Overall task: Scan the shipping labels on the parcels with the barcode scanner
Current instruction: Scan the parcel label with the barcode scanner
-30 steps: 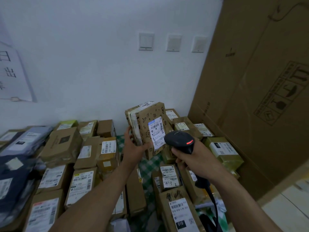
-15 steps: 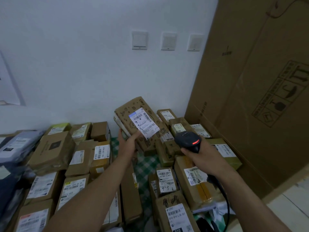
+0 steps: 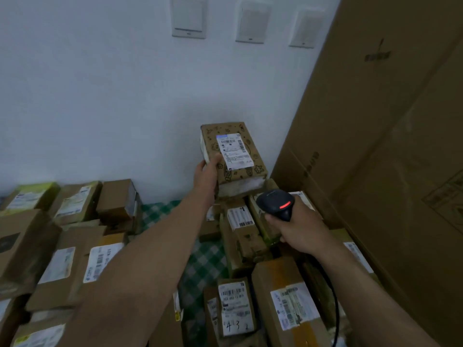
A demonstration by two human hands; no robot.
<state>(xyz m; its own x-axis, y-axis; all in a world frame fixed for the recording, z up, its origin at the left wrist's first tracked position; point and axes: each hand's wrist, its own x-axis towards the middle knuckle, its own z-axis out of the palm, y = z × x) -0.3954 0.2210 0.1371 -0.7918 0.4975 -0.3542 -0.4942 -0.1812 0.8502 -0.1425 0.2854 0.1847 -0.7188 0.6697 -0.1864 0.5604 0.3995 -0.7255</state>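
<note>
One doodle-printed parcel [image 3: 256,159] is raised in the left hand [image 3: 206,175]; one barcode scanner [image 3: 275,204] is in the right hand [image 3: 298,234].

The left arm stretches forward. Its fingers and thumb clamp the parcel's lower left corner, holding it up against the white wall, and its single shipping label [image 3: 234,151] faces the camera. The right hand is wrapped round the scanner's handle, lower and to the right. The scanner's head is just below the parcel without touching it and shows one red light, and one black cable [image 3: 335,309] trails down from it. Labelled cardboard parcels lie in two heaps [image 3: 75,246] on either side of a green checked cloth [image 3: 200,266]. Three white wall switches [image 3: 188,17] sit above, and one tall carton [image 3: 375,146] stands at the right.
</note>
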